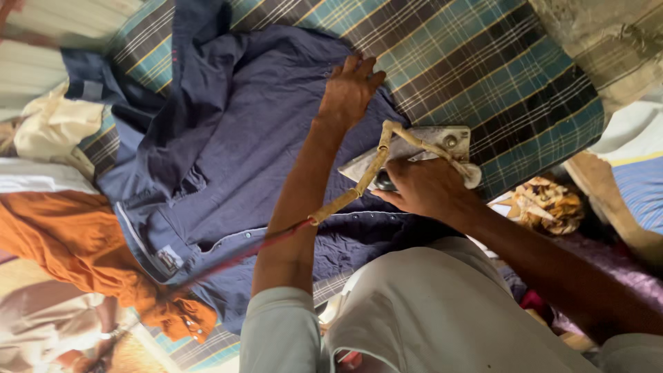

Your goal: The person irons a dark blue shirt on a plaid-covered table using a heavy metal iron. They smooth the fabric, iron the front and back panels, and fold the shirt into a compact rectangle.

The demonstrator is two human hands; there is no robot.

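Beside navy shirt [255,138], orange garment [83,242]

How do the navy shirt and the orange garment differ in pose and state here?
The navy shirt lies spread across the plaid cloth; the orange garment sits bunched at its edge.

The left hand presses flat on the navy shirt, and the right hand grips an iron on it; no hand touches the orange garment.

Both are fabric pieces on the same surface.

Left hand [349,90] presses flat on navy shirt [242,138]; right hand [428,188] grips iron [414,153] on plaid cloth [483,76]
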